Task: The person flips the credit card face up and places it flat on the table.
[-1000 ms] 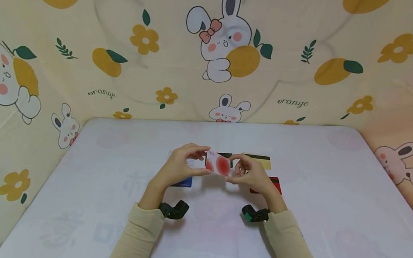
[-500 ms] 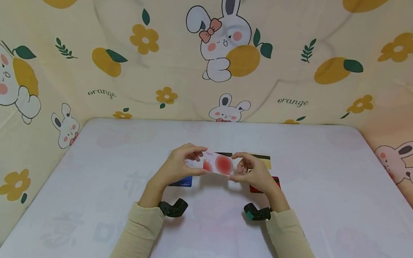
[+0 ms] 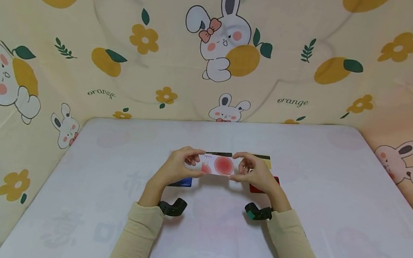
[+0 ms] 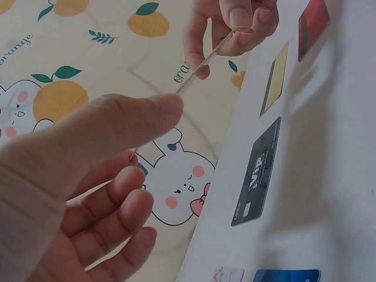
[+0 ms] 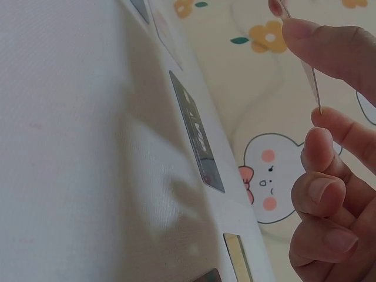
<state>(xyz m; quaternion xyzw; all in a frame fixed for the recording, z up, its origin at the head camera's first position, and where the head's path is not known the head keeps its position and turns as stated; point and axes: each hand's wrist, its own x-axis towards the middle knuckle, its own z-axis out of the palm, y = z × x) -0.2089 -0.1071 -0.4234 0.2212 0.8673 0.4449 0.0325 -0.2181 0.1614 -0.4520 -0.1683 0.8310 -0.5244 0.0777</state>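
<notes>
A white card with red round prints [image 3: 218, 165] is held up over the table between both hands, its printed face toward the head camera. My left hand [image 3: 178, 164] pinches its left end between thumb and index finger. The right hand [image 3: 254, 172] pinches the opposite end the same way. Seen from the left wrist, the card [image 4: 202, 61] is a thin edge running from one thumb to the other. Behind and below it a black VIP card [image 4: 257, 176] lies on the table, mostly covered by the held card in the head view.
Around the black card lie a yellow card [image 3: 265, 161], a red card [image 3: 257, 188], a blue card [image 3: 183, 182] and a pale pink-printed card [image 4: 228, 274]. The white-covered table [image 3: 214, 244] ends at a printed cloth backdrop [image 3: 166, 22].
The white card has turned flatter toward the head camera and shifted slightly left, showing more of its face. Both hands keep their pinch, the right moving slightly right.
</notes>
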